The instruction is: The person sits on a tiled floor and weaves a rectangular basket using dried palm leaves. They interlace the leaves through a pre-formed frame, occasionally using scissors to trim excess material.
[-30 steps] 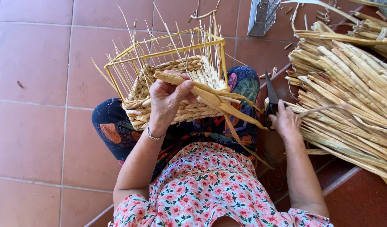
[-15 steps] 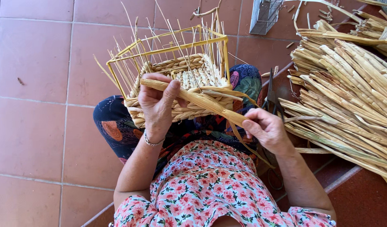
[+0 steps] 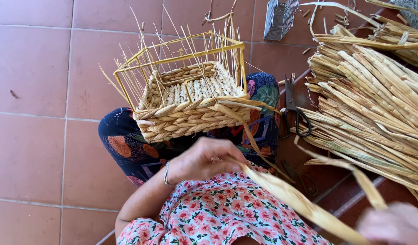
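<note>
A half-woven rectangular basket of pale straw braid on a yellow wire frame sits tilted on the person's lap, resting on dark patterned trousers, with thin straw stakes standing up around its rim. One long, flat dried straw leaf runs from the basket's right front corner down across the lap towards the lower right.

The left hand is closed around this leaf just below the basket, fingers curled over it, a silver bracelet at the wrist. The right hand is at the lower right edge of the view, blurred; the leaf's far end reaches it, but whether its grip is closed on the leaf cannot be told.

To the right, a large heap of dried straw leaves lies on the terracotta tiled floor. A pair of black-handled scissors lies between the basket and the heap, just beside the knee. At the top, a small grey wire mesh cage stands on the tiles, well apart from the hands. A floral pink blouse fills the lower middle.
</note>
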`<state>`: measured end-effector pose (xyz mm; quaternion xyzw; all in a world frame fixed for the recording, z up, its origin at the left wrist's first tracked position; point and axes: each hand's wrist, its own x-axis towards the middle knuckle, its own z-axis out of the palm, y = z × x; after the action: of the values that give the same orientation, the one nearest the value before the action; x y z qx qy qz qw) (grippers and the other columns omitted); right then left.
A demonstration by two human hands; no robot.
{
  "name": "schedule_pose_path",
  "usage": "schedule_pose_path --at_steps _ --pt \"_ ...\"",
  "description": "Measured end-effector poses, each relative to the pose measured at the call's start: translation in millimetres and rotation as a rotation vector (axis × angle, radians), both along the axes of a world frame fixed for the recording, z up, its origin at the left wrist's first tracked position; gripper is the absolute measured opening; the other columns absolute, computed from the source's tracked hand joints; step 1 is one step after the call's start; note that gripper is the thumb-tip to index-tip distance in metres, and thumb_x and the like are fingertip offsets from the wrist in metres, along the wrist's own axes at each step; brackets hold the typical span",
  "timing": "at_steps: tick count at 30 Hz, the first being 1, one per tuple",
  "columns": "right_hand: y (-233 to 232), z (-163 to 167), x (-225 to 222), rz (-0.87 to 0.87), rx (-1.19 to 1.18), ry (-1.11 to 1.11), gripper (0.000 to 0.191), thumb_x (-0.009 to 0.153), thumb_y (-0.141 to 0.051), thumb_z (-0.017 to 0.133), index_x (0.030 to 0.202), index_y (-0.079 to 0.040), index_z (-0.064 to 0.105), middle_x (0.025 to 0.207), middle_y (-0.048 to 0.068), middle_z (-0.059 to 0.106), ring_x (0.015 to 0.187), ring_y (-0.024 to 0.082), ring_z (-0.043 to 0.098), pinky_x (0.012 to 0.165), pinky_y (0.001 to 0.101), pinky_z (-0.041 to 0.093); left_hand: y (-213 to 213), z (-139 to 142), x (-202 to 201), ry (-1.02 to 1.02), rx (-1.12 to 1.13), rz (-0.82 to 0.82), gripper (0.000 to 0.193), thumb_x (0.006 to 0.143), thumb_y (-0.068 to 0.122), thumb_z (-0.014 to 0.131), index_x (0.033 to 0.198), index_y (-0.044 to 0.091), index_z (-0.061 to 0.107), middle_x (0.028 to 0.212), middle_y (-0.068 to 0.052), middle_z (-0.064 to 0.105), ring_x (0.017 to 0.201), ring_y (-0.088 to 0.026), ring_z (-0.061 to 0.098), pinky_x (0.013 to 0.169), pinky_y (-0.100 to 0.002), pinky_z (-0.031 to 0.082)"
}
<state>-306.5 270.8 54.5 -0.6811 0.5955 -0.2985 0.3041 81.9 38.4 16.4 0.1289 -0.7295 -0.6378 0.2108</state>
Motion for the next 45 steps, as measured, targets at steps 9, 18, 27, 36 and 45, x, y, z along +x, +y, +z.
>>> schedule_pose_path --at_steps 9,18,27,36,45 --pt "-100.8 11.3 97.7 0.0 -0.418 0.678 0.057 0.084 -0.033 0.074 0.128 0.002 0.063 0.127 0.025 0.068 0.131 0.039 0.053 0.119 0.0619 0.028 10.7 -5.1 -27.9 0.003 -0.264 0.392 0.021 0.092 0.004 0.077 0.112 0.01 0.073 0.097 -0.006 0.07 0.087 -0.02 0.07 0.075 -0.031 0.058" --pt "-201.1 -39.5 115.5 -0.057 -0.408 0.379 0.007 0.102 -0.007 0.074 0.105 -0.004 0.068 0.096 0.011 0.068 0.079 0.024 0.069 0.069 0.0356 0.057 -43.5 -31.5 -6.5 -0.362 -0.433 0.739 0.028 0.099 0.014 0.075 0.123 0.003 0.065 0.088 -0.013 0.072 0.071 -0.022 0.072 0.065 -0.032 0.057" --pt "-240.3 -53.5 158.4 -0.096 -0.386 0.228 0.016 0.097 -0.012 0.079 0.097 -0.004 0.065 0.088 0.009 0.064 0.075 0.024 0.068 0.065 0.0371 0.055 -71.6 -53.6 -14.1 -0.277 -0.552 0.694 0.019 0.095 0.009 0.073 0.109 0.005 0.061 0.096 -0.009 0.066 0.077 -0.021 0.068 0.067 -0.033 0.056" --pt "-254.7 -68.3 178.0 -0.015 -0.434 0.326 0.024 0.089 -0.022 0.084 0.085 -0.009 0.064 0.084 0.007 0.06 0.078 0.024 0.064 0.066 0.0384 0.054 -65.1 -48.7 7.4 -0.204 -0.939 0.524 0.022 0.091 0.003 0.067 0.107 0.006 0.053 0.127 -0.015 0.059 0.103 -0.029 0.068 0.08 -0.039 0.058" --pt "-258.9 -72.7 179.2 0.016 -0.608 0.455 0.025 0.086 -0.026 0.085 0.092 -0.01 0.066 0.092 0.005 0.061 0.088 0.026 0.061 0.077 0.0425 0.049 -82.4 -68.4 -22.6 -0.504 -0.572 0.581 0.023 0.103 0.01 0.067 0.115 0.007 0.048 0.08 -0.009 0.066 0.067 -0.022 0.064 0.06 -0.038 0.049"
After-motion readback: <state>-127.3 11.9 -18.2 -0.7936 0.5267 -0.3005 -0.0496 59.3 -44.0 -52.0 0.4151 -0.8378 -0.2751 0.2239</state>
